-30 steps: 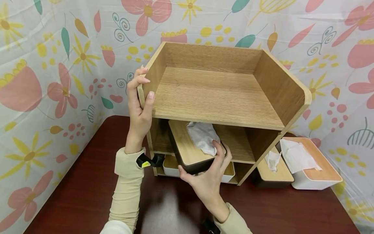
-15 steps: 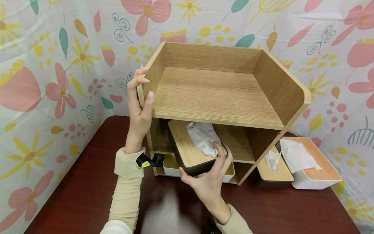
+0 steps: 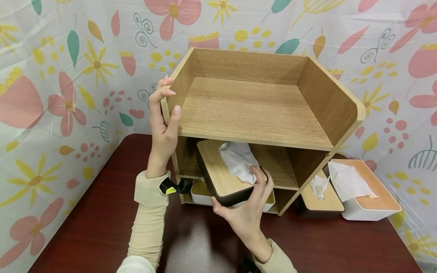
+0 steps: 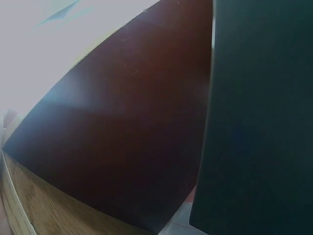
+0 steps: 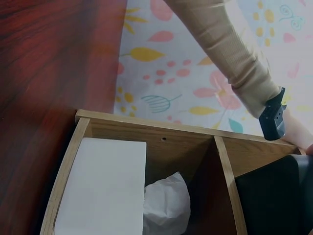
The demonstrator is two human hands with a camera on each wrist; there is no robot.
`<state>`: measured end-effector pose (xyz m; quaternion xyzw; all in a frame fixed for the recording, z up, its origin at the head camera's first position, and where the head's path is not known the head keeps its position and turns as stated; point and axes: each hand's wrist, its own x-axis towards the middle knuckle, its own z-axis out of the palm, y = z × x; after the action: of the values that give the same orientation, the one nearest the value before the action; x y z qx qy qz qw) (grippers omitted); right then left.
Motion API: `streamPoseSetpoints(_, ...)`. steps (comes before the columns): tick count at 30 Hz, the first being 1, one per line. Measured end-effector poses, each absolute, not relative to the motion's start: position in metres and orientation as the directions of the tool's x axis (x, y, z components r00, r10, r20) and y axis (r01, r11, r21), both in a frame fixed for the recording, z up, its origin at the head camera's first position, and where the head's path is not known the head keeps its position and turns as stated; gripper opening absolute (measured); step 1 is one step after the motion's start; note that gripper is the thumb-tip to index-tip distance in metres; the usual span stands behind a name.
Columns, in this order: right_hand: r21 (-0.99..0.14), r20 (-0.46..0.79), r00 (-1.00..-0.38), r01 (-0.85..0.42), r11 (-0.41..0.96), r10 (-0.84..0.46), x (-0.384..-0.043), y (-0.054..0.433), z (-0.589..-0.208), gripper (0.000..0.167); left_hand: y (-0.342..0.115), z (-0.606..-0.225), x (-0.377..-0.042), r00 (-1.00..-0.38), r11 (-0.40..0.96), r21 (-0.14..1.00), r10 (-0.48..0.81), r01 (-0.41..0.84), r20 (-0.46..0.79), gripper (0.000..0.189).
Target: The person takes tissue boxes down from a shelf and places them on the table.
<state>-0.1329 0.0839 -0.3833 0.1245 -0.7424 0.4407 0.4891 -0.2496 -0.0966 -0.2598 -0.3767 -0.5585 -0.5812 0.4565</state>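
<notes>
My left hand (image 3: 163,121) grips the front edge of the left side panel of a wooden desktop shelf (image 3: 252,106), thumb inside and fingers over the top. With the right hand (image 3: 247,212) I hold the front right corner of a tissue box (image 3: 208,167), thumb at its front and fingers over the lid. This box has a dark body, a light wood lid and a white tissue (image 3: 237,161) sticking out. It sits askew in the middle compartment, its front jutting past the shelf edge. Its dark side (image 5: 271,196) also shows in the right wrist view.
Below, a white box (image 5: 105,186) occupies the bottom compartment, with white tissue (image 5: 167,205) beside it. Right of the shelf stand a dark tissue box (image 3: 324,197) and a white one with an orange-toned lid (image 3: 372,189). A flowered curtain (image 3: 85,30) backs the dark red table (image 3: 191,242).
The held tissue box and my right hand have shifted very slightly toward the front and right. My left hand keeps its place on the side panel.
</notes>
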Motion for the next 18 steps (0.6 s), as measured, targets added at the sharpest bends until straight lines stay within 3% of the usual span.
streamPoseSetpoints(18, -0.559, 0.818, -0.520, -0.618, 0.553, 0.245, -0.1260, 0.0891, -0.3835, 0.100, -0.0970, -0.2602, -0.2486, -0.314, 0.029, 0.319, -0.108, 0.947, 0.943, 0.030)
